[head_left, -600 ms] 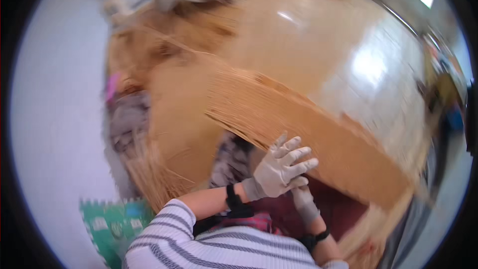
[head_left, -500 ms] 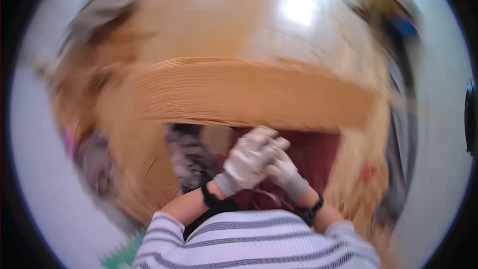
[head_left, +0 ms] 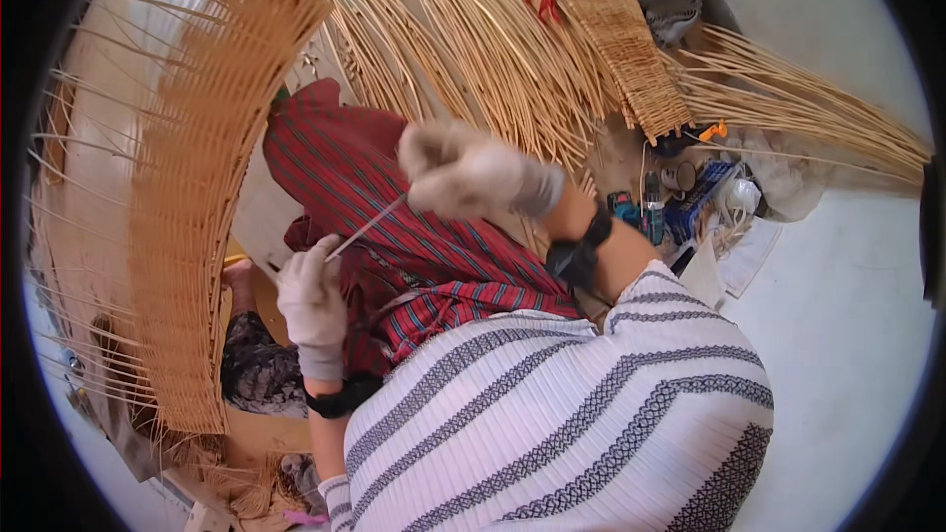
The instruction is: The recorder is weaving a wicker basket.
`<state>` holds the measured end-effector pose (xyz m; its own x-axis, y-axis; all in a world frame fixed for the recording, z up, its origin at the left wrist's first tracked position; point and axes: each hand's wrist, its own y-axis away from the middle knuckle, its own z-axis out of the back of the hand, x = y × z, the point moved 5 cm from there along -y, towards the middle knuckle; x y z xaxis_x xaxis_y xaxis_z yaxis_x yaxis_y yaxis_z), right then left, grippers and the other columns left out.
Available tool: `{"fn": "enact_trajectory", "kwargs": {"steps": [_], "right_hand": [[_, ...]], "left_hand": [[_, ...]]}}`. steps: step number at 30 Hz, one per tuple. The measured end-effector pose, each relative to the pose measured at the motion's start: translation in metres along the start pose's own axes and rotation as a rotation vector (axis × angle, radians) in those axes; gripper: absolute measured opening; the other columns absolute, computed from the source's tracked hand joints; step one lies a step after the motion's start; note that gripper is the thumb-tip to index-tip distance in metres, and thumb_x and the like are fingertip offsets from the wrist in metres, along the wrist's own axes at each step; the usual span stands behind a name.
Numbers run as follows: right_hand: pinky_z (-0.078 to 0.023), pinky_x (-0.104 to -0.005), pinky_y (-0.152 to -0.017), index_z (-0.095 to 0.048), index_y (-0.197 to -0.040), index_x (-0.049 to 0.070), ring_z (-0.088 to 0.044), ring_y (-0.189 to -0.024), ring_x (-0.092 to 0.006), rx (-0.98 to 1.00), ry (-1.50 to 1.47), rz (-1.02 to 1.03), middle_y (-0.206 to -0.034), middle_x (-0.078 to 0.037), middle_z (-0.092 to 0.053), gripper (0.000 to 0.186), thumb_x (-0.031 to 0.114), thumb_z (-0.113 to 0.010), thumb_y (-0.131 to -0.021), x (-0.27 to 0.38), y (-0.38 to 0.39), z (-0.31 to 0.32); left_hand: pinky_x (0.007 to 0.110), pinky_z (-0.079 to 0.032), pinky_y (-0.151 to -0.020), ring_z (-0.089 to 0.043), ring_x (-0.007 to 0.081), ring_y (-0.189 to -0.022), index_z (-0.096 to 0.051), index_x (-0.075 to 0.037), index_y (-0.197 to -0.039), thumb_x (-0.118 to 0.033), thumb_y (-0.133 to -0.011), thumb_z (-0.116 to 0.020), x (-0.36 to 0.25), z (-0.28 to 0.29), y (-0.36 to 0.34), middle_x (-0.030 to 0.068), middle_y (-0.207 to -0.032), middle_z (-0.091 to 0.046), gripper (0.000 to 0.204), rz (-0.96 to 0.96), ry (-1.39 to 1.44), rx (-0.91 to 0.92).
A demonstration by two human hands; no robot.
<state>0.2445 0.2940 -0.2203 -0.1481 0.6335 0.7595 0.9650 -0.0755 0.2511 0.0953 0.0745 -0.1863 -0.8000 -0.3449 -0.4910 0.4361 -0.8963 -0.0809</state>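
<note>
A thin, pale, straight length of cane or cord (head_left: 369, 226) runs between my two white-gloved hands; its exact kind is unclear. My left hand (head_left: 313, 298) pinches its lower end, close to the inner edge of a curved wicker panel (head_left: 187, 207). Farther right and higher, my right hand (head_left: 468, 175) is closed around the other end, its fingers slightly blurred. Beneath both hands a red striped cloth (head_left: 345, 153) lies over my lap. Loose canes stick out along the panel's outer edge.
Long loose canes (head_left: 483, 49) spread across the floor ahead. A smaller woven piece (head_left: 621, 39) with a red tie (head_left: 542, 0) lies at the upper right. On the right are a cordless drill (head_left: 650, 202) and a blue package (head_left: 702, 199). Patterned dark fabric (head_left: 261, 365) shows beside the panel.
My view has swung round, so the panel now stands at the left and the loose canes come into sight. My hands, earlier together, are now apart with the thin length between them.
</note>
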Motion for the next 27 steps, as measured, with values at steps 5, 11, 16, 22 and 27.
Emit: {"fn": "enact_trajectory", "kwargs": {"steps": [5,11,16,22,27], "right_hand": [[-0.055,-0.0352,-0.065,-0.064,-0.108,0.006,-0.071,-0.075,-0.0227,-0.553,0.573,0.047,-0.086,-0.012,-0.071,0.032,0.037,-0.062,-0.102,-0.032,0.002,0.216],[-0.054,-0.0489,-0.098,-0.056,-0.14,0.015,-0.063,-0.119,-0.0421,-0.457,1.427,-0.627,-0.128,-0.023,-0.066,0.067,0.033,-0.077,-0.08,-0.204,-0.04,0.273],[-0.053,-0.0477,-0.1,-0.06,-0.133,0.01,-0.065,-0.119,-0.0409,-0.697,1.518,-0.84,-0.12,-0.023,-0.07,0.047,0.022,-0.069,-0.089,-0.234,-0.063,0.288],[-0.049,-0.0487,-0.103,-0.06,-0.133,0.007,-0.06,-0.127,-0.0425,-0.529,1.267,-0.77,-0.133,-0.025,-0.065,0.048,0.038,-0.055,-0.097,-0.214,-0.075,0.278],[-0.05,-0.0529,-0.098,-0.059,-0.134,0.008,-0.061,-0.118,-0.0491,-0.444,1.449,-0.473,-0.121,-0.029,-0.066,0.058,0.053,-0.053,-0.098,-0.177,-0.054,0.256]], "left_hand": [[0.021,-0.042,-0.058,-0.052,0.003,-0.067,-0.068,-0.003,-0.116,-0.013,-0.108,-0.048,-0.002,-0.039,-0.003,-0.0032,-0.079,-0.058,0.024,0.514,0.737,-0.067],[0.025,-0.049,-0.058,-0.061,0.0076,-0.066,-0.065,-0.004,-0.117,-0.026,-0.111,-0.046,0.047,-0.018,0.017,0.0047,-0.084,-0.07,0.03,0.683,0.981,-0.329],[0.025,-0.049,-0.054,-0.06,0.0097,-0.058,-0.066,-0.003,-0.11,-0.037,-0.111,-0.047,0.06,0.018,0.047,0.0058,-0.074,-0.069,0.039,0.84,1.042,-0.564],[0.027,-0.05,-0.048,-0.059,0.0137,-0.051,-0.062,0.0,-0.107,-0.045,-0.11,-0.044,0.09,0.076,0.03,0.006,-0.065,-0.063,0.049,0.783,1.095,-0.678],[0.029,-0.052,-0.049,-0.059,0.0154,-0.052,-0.061,0.001,-0.107,-0.041,-0.11,-0.047,0.092,0.059,0.013,0.0048,-0.067,-0.061,0.044,0.782,1.355,-0.685]]}}
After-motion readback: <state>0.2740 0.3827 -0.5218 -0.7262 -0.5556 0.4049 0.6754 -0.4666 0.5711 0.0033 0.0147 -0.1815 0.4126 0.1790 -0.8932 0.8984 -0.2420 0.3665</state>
